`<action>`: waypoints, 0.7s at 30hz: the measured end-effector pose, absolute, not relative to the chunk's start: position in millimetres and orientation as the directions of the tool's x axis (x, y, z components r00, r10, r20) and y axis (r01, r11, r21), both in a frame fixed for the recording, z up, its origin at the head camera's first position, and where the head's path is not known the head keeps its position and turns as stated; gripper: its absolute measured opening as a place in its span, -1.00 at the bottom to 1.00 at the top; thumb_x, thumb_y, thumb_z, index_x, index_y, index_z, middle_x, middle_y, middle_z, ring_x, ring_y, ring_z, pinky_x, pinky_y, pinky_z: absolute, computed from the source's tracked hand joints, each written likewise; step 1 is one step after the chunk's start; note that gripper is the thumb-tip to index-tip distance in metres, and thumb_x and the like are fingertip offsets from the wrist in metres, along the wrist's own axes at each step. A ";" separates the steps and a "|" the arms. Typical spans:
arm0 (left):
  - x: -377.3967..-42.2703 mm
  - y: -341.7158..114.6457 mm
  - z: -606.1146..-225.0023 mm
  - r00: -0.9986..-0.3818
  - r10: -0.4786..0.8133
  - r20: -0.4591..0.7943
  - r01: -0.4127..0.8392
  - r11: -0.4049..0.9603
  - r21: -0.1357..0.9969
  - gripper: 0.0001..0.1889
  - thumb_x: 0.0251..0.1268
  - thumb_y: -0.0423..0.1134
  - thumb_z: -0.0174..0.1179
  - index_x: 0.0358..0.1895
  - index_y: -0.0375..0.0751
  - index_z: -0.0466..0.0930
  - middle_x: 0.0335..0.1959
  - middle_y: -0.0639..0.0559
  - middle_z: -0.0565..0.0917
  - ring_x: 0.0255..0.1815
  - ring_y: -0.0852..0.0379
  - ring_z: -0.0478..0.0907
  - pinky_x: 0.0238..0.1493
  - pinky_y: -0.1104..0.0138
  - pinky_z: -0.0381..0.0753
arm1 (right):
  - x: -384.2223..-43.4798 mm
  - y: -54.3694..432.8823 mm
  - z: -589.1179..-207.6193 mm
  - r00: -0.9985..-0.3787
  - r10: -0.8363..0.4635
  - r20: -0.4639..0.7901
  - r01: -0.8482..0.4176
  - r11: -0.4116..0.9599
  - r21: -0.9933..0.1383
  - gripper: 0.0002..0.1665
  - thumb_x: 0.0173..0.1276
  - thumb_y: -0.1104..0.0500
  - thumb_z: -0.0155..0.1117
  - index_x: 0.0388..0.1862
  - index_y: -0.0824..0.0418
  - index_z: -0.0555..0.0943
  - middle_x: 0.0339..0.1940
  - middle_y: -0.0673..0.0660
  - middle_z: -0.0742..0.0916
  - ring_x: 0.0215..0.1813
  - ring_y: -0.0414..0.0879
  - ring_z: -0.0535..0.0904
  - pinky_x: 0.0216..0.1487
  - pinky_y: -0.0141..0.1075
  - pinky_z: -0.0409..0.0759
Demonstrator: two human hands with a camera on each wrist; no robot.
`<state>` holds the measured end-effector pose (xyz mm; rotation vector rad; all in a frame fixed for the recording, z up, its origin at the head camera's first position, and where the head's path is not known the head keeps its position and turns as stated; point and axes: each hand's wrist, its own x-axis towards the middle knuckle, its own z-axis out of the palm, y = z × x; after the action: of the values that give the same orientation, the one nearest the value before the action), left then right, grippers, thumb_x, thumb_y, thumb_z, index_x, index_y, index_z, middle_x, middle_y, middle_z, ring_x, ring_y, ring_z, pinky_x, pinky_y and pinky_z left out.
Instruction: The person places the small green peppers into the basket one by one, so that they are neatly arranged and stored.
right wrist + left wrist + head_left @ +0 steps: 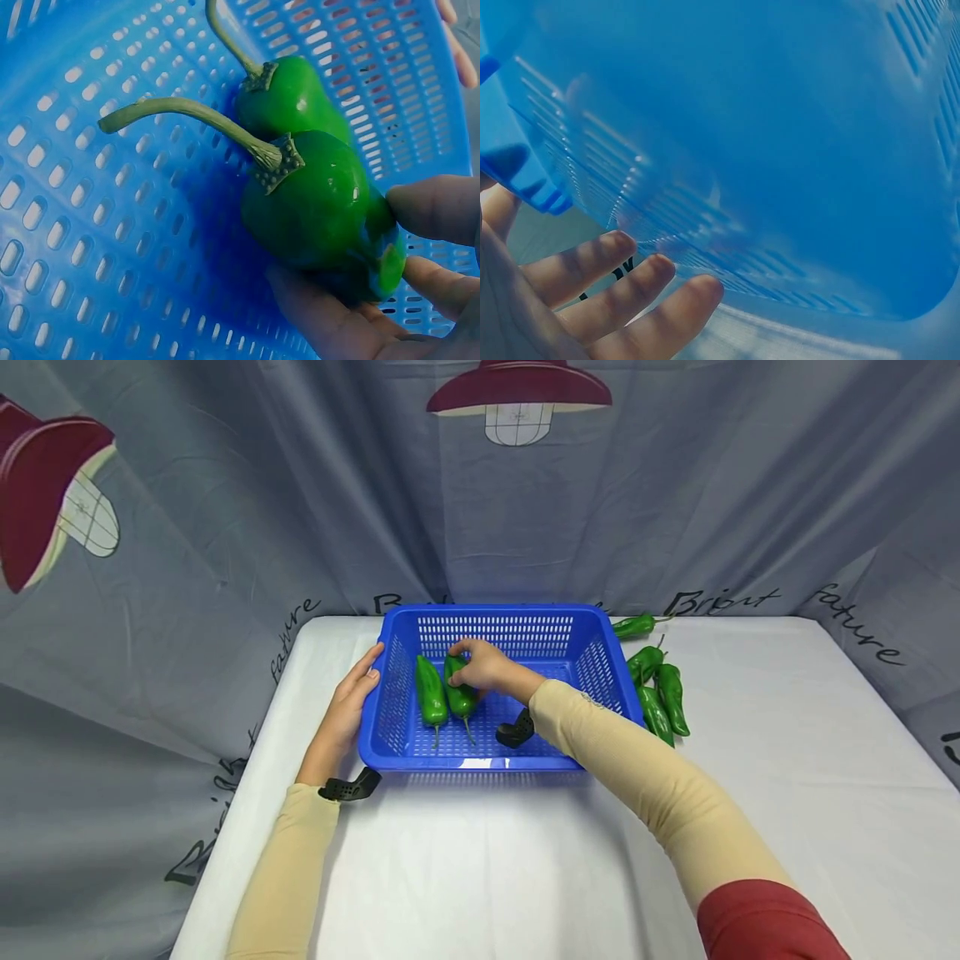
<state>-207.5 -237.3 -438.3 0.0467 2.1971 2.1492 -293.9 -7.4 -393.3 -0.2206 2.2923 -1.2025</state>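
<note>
Inside the blue plastic basket (480, 763) my right hand (483, 667) pinches a green pepper (461, 700) between thumb and fingers. In the right wrist view this pepper (307, 202) has its curved stem pointing away from the hand. Close alongside it lies a second green pepper (431, 692), stem toward the front of the basket. At the basket's left side is my left hand (347, 706), its fingertips near the rim. The left wrist view shows its fingers (667, 315) extended and spread against the slotted outer wall.
To the right of the basket, several more green peppers (671, 697) lie on the white tablecloth (480, 868), some partly hidden by the basket wall. Grey curtains (517, 535) printed with red lamps hang behind the table and at its sides.
</note>
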 end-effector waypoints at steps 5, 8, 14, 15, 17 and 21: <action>-208.5 -237.4 -439.9 -0.997 0.067 -0.025 -0.024 0.014 1.000 -0.44 0.69 -0.14 -0.27 0.66 0.05 0.02 0.71 0.03 0.00 0.71 -0.05 -0.01 0.66 -0.04 0.09 | -294.3 -9.2 -396.6 -0.841 -0.375 -0.390 0.095 0.606 -0.789 -0.26 0.32 0.36 0.37 0.47 0.18 0.40 0.37 0.38 0.49 0.20 0.26 0.64 -0.23 -0.11 0.81; -209.2 -237.6 -440.3 -0.997 0.067 -0.025 -0.024 0.019 1.000 -0.44 0.69 -0.14 -0.27 0.66 0.05 0.02 0.71 0.05 0.00 0.72 -0.03 -0.03 0.67 -0.02 0.06 | -293.8 -9.9 -396.8 -0.842 -0.373 -0.389 0.092 0.612 -0.785 -0.27 0.31 0.36 0.37 0.45 0.18 0.40 0.36 0.38 0.51 0.18 0.26 0.65 -0.23 -0.10 0.81; -209.6 -237.6 -440.8 -0.997 0.065 -0.029 -0.028 0.019 0.999 -0.44 0.69 -0.15 -0.26 0.66 0.05 0.02 0.71 0.07 0.00 0.72 -0.02 -0.04 0.67 -0.01 0.05 | -293.8 -10.8 -398.2 -0.843 -0.370 -0.390 0.089 0.619 -0.780 -0.27 0.32 0.36 0.37 0.45 0.18 0.40 0.35 0.38 0.51 0.17 0.25 0.66 -0.21 -0.10 0.81; -209.5 -237.5 -440.8 -0.997 0.064 -0.030 -0.029 0.019 0.999 -0.44 0.69 -0.14 -0.26 0.66 0.05 0.02 0.71 0.07 0.00 0.72 -0.02 -0.04 0.67 -0.02 0.05 | -293.9 -10.9 -398.5 -0.843 -0.369 -0.391 0.091 0.618 -0.781 -0.27 0.32 0.36 0.37 0.46 0.18 0.40 0.35 0.38 0.51 0.17 0.25 0.66 -0.21 -0.10 0.81; -209.9 -237.5 -441.1 -0.998 0.062 -0.031 -0.030 0.021 0.999 -0.44 0.69 -0.14 -0.26 0.66 0.06 0.03 0.71 0.07 0.00 0.72 -0.02 -0.04 0.67 -0.01 0.06 | -294.1 -11.1 -399.3 -0.844 -0.367 -0.392 0.095 0.617 -0.781 -0.27 0.32 0.37 0.37 0.46 0.18 0.41 0.35 0.38 0.51 0.17 0.25 0.66 -0.20 -0.10 0.81; -210.2 -237.5 -441.4 -0.998 0.060 -0.032 -0.031 0.020 0.999 -0.44 0.69 -0.14 -0.26 0.66 0.06 0.03 0.71 0.08 0.01 0.72 -0.01 -0.02 0.66 -0.01 0.08 | -294.1 -11.4 -400.2 -0.843 -0.366 -0.394 0.100 0.612 -0.784 -0.26 0.31 0.37 0.37 0.46 0.19 0.40 0.35 0.38 0.52 0.17 0.25 0.66 -0.21 -0.11 0.81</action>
<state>-210.2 -237.5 -441.4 0.0315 2.1961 2.1539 -294.1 -11.4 -400.2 -0.2092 2.3095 -1.1686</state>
